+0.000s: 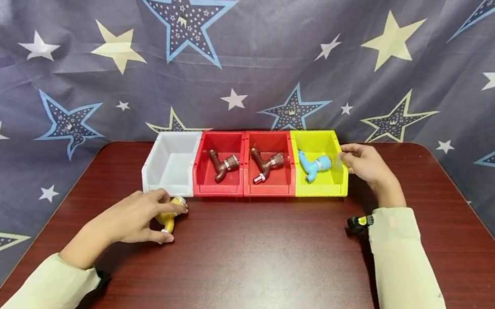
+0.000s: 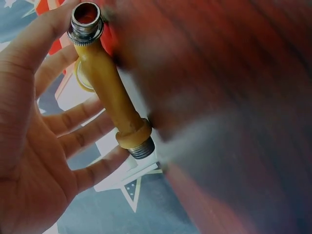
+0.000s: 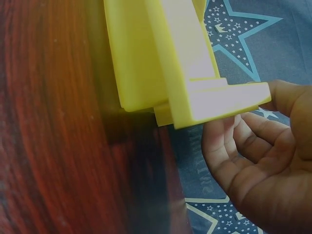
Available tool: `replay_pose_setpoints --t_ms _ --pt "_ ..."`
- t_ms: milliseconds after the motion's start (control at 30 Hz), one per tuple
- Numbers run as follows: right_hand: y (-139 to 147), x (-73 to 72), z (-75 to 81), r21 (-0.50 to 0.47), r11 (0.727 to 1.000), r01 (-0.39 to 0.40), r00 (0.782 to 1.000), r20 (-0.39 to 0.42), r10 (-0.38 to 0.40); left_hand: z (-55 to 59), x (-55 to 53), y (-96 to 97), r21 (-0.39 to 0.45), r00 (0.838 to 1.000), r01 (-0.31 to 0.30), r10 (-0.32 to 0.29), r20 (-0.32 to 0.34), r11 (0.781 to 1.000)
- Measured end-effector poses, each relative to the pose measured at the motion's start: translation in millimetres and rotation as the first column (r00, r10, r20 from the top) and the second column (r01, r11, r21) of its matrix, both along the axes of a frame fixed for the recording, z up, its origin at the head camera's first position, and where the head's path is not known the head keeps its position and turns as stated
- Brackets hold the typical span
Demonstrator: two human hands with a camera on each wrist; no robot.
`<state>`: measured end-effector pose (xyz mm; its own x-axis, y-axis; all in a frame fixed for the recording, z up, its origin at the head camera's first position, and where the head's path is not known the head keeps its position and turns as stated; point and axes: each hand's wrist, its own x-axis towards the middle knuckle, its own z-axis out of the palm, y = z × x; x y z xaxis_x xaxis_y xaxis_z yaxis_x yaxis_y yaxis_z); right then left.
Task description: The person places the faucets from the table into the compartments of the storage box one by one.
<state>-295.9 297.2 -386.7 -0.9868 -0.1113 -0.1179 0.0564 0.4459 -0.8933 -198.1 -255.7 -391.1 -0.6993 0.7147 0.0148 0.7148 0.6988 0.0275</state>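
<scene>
My left hand (image 1: 137,216) holds a yellow plastic tap (image 1: 168,222) low over the table, just in front of the white bin (image 1: 173,159). In the left wrist view the tap's yellow body (image 2: 111,90) shows a metal spout ring at one end and a threaded metal inlet at the other, with the fingers behind it. On the far right, my right hand (image 1: 367,167) pinches the side rim of the yellow bin (image 1: 322,191), thumb on one face and fingers on the other. Inside that bin lies a light blue tap (image 1: 312,168).
Two red bins (image 1: 218,189) stand between the white and yellow ones, each with a brown tap (image 1: 266,166) inside. All the bins form one row at the back of the dark red wooden table (image 1: 245,256). Behind them hangs a star-patterned cloth (image 1: 259,49).
</scene>
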Motion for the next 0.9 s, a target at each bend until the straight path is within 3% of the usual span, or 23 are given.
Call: replay_pose_setpoints --t_ms 600,900 --pt "-1.4 -1.7 -1.3 0.008 1.000 -0.001 1.000 0.003 0.001 -0.4 3.4 0.1 -0.045 0.999 -0.012 0.014 0.037 0.999" --pt "-0.4 -1.1 -2.2 -0.001 1.000 0.001 1.000 -0.005 -0.001 -1.7 1.6 1.6 -0.022 1.000 -0.004 0.004 0.012 1.000"
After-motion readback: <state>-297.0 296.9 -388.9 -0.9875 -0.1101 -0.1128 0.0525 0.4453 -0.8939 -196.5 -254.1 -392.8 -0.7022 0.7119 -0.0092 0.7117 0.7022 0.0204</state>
